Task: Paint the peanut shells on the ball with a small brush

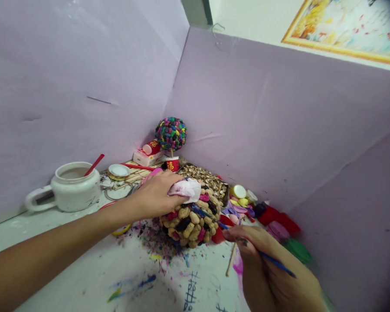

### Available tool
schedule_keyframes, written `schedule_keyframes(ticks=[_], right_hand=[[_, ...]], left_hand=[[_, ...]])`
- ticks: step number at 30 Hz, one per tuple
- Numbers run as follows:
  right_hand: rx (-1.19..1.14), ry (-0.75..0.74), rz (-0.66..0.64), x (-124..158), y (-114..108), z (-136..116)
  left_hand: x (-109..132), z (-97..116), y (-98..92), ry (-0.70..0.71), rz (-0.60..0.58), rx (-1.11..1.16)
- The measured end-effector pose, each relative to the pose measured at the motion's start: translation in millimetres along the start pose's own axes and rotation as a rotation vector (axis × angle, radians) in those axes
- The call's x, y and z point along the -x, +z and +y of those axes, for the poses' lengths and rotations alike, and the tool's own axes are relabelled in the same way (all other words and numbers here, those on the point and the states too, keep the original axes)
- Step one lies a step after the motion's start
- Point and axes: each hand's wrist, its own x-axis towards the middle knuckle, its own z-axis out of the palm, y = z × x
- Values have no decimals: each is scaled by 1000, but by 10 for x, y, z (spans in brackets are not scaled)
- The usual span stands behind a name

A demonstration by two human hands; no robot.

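Note:
A ball covered in peanut shells point(191, 223), some painted pink, black and blue, rests on the paint-spattered white table point(84, 264). My left hand point(155, 195) lies on top of it, fingers closed on a crumpled white-pink tissue point(186, 189). My right hand point(266, 264) pinches a thin blue paintbrush point(276, 262) whose tip touches the ball's right side. A wooden stick point(231, 259) slants from under the ball beside my right hand.
A white mug with a red stick point(71, 186) stands at the left. A finished multicoloured shell ball on a stick point(171, 133) stands in the corner, by a tray of loose shells point(208, 177). Paint lids and pots point(273, 219) crowd the right. Lilac screens wall the table.

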Motion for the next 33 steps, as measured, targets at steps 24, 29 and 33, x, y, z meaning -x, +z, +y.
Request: schedule_keyframes(ticks=[24, 29, 33], right_hand=[[-111, 231, -25, -10, -102, 203], [-167, 208, -35, 8, -100, 305], [-162, 202, -22, 15, -140, 346]], left_hand=[[-12, -24, 11, 9, 3, 1], [-13, -12, -1, -12, -9, -6], [-10, -1, -8, -7, -9, -2]])
